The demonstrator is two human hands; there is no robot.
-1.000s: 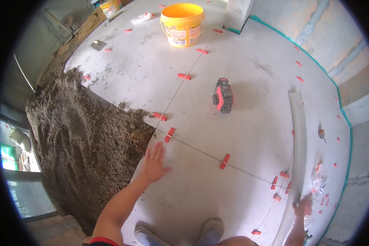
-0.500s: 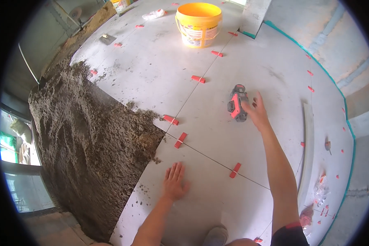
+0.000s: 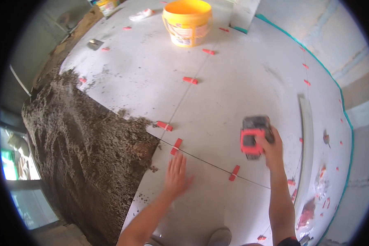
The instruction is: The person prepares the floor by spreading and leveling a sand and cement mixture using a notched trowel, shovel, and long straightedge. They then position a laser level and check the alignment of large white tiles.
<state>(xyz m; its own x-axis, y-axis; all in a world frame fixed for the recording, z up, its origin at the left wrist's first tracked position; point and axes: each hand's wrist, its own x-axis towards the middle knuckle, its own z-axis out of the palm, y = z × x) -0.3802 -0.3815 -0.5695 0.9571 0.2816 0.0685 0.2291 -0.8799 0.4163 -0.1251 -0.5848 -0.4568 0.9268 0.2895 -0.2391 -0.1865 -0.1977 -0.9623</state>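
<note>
My right hand point(image 3: 270, 145) grips a red-and-black cordless tool point(image 3: 254, 133), lifted above the light grey tiles point(image 3: 213, 102). Its edges are blurred. My left hand point(image 3: 178, 176) has its fingers stretched out over the lower tile, close to a red levelling wedge point(image 3: 176, 145) on the joint; whether it touches the tile I cannot tell. Another red wedge point(image 3: 235, 173) sits farther right along that joint. Left of my left hand, rough damp mortar point(image 3: 90, 164) borders the tile edge, with crumbs spilled onto the tile.
A yellow bucket point(image 3: 186, 28) stands at the back. A long straightedge point(image 3: 305, 135) and plastic bags point(image 3: 309, 213) lie to the right, beside the wall with teal edging. A notched or flat trowel point(image 3: 94, 44) lies back left. A concrete column point(image 3: 244, 12) rises behind.
My right hand has left the straightedge, reached to the tool on the tiles and lifted it toward me, turning it. My left hand has shifted slightly over the lower tile.
</note>
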